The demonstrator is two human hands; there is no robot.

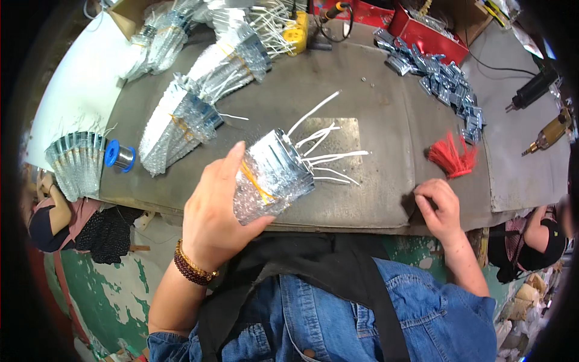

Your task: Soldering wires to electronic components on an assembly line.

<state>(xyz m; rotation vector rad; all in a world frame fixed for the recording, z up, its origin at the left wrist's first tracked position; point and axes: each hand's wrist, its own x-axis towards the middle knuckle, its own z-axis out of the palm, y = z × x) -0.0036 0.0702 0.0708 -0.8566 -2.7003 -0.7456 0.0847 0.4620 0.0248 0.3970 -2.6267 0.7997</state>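
Note:
My left hand (211, 208) is closed around a bubble-wrapped bundle of metal parts (280, 166) with white wires fanning out to the right. A yellow rubber band (258, 183) circles the wrap. The bundle is held tilted above the near middle of the table, left of a metal plate (347, 133) set on the tabletop. My right hand (439, 208) is at the table's front edge with its fingers curled in and nothing visible in them. Just beyond it lies a bunch of red ties or wires (452, 158).
More wrapped bundles (178, 130) line the left side beside a blue solder spool (120, 156). Loose metal parts (446, 81) lie in a heap at the back right by a red bin (425, 33). Two power screwdrivers (546, 134) are at far right. Other people sit at both sides.

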